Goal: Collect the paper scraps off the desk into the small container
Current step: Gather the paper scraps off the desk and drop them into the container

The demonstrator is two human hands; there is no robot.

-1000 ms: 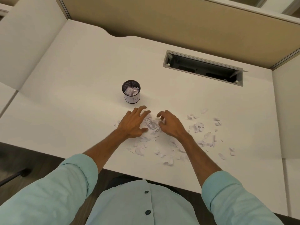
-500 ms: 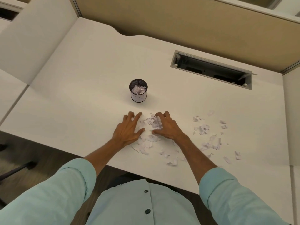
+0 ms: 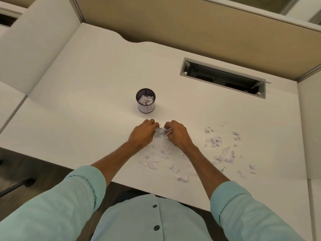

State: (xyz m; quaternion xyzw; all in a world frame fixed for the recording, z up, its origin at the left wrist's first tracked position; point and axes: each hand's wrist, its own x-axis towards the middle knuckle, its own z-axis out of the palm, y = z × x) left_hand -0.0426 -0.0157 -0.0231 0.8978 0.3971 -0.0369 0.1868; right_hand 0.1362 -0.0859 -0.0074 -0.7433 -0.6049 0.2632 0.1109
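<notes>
A small dark mesh container (image 3: 145, 102) stands on the white desk (image 3: 86, 105), with crumpled paper inside. Just in front of it my left hand (image 3: 141, 134) and my right hand (image 3: 176, 134) are cupped together, fingers curled around a bunch of paper scraps (image 3: 160, 131) squeezed between them. More loose white scraps (image 3: 156, 161) lie on the desk near my wrists. A second scatter of scraps (image 3: 220, 148) lies to the right of my right forearm. Part of the held bunch is hidden by my fingers.
An open cable slot (image 3: 224, 79) is cut into the desk at the back right. A tan partition wall (image 3: 191, 26) runs behind the desk, with white side panels left and right. The desk's front edge runs just above my shirt.
My hands went from flat and spread over the scraps to drawn together with fingers curled, bunching scraps between them. The view shifted a little.
</notes>
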